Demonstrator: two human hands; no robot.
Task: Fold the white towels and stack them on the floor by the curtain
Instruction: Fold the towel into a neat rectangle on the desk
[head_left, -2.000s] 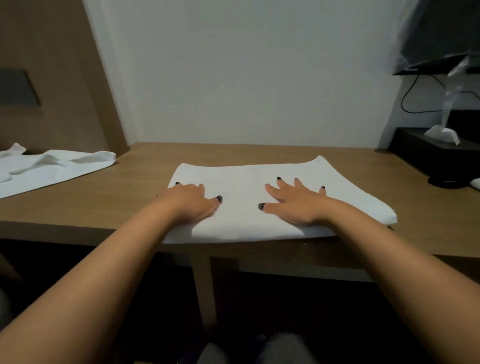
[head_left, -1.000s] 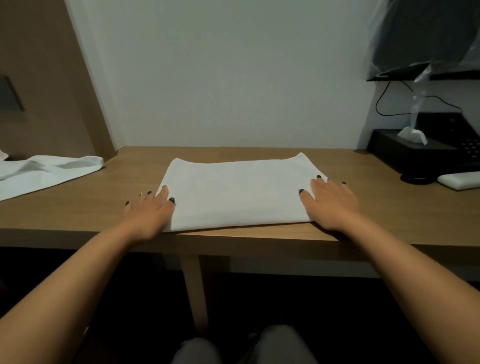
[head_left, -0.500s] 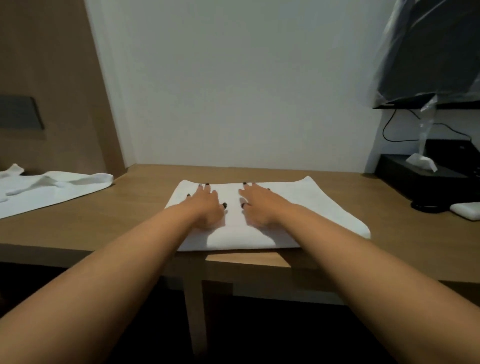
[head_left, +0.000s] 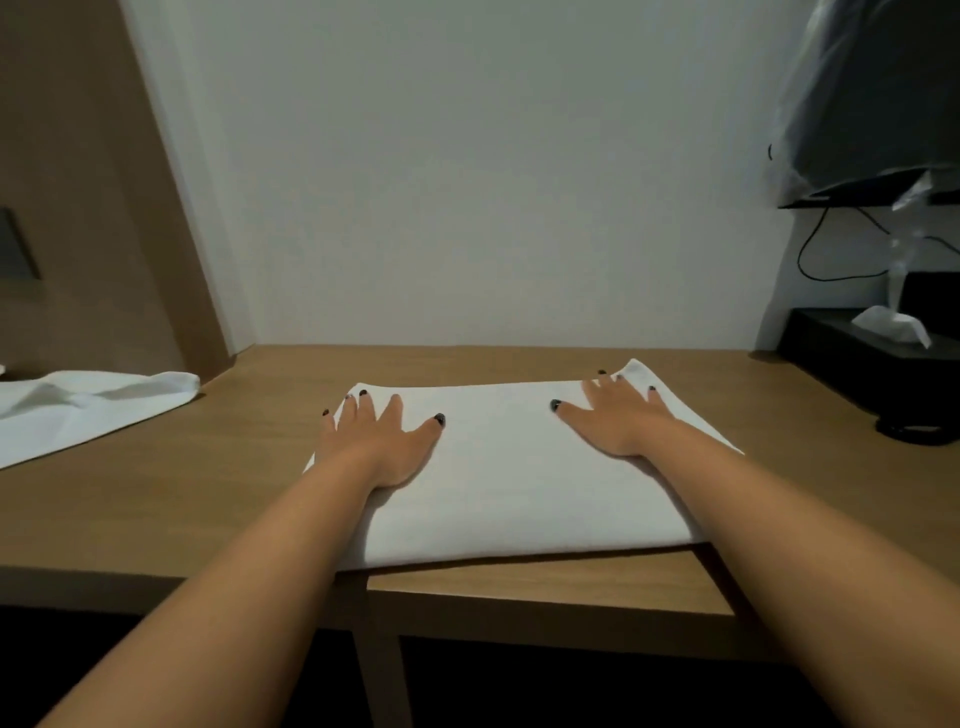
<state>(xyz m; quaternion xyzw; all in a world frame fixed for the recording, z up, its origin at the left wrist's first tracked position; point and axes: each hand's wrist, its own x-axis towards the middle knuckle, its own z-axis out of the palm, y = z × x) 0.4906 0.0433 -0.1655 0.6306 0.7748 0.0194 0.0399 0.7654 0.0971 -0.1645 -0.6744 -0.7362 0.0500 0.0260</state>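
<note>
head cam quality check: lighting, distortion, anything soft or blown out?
Head view: dim, flat room light, no glare. The folded towel reads dull grey-white, with both the left hand and the right hand sharp on it. Wide-angle bend slants the wall edges. Under the desk is near black.

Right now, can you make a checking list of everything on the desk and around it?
Surface: wooden desk, towel edge near its front.
Job's things: folded white towel flat at centre; unfolded white towel at far left.
Clutter: black tissue box, tissue sticking up.
Hands: left hand and right hand flat on the folded towel, fingers spread.
Cables: black cable hanging down the wall at right.
Surroundings: white wall; plastic-wrapped dark screen top right.
</note>
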